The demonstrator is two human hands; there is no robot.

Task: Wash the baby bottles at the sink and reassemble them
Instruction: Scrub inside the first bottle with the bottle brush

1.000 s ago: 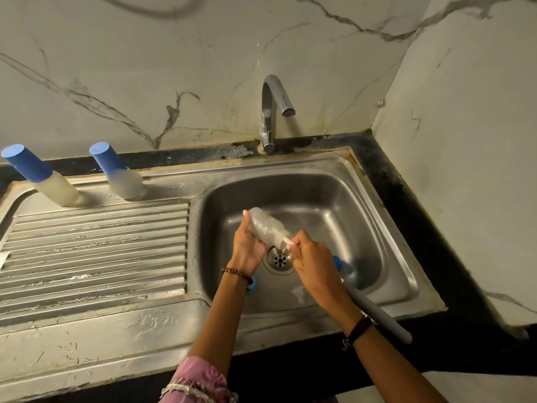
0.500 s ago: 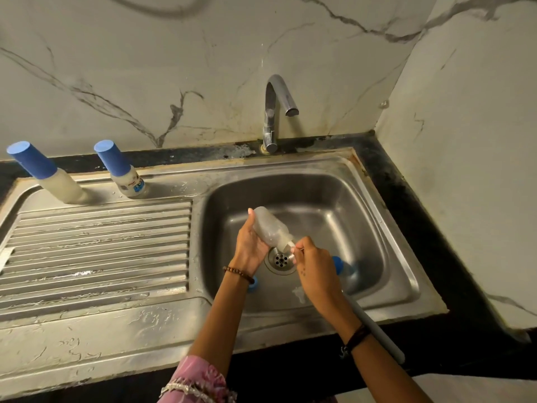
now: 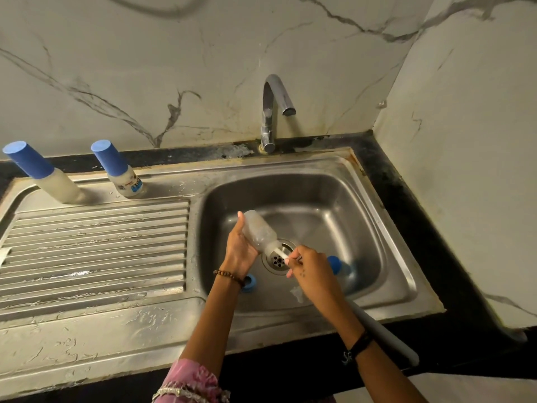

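Baby bottles first, from the left: 2 capped bottles stand on the back ledge of the drainboard (image 3: 96, 248), the far-left bottle (image 3: 43, 177) and the labelled bottle (image 3: 120, 171) beside it, each with its blue cap on. They look assembled, though whether they have been washed cannot be told.

In the sink (image 3: 386, 245), a 3rd, open bottle (image 3: 258, 231) is held over the drain (image 3: 279, 258). The left hand (image 3: 239, 248) is wrapped around its body from below, thumb up along the side. Its long axis runs diagonally: the base points up and to the left, the neck down and to the right toward the drain. The right hand (image 3: 309, 270) pinches a thin white brush stem (image 3: 281, 252) that enters the neck, fingers closed on it.

Loose parts lie on the sink floor: a blue ring (image 3: 248, 283) just behind the left wrist, a pale teat-like piece (image 3: 297, 293) under the right forearm, and a blue cap (image 3: 338, 264) to the right. A grey hose (image 3: 389, 338) crosses the sink's front edge. The tap (image 3: 273, 112) shows no water running.

By my judgement, this bottle is in mid-scrub; rinsing it, washing the loose parts and refitting them remain.
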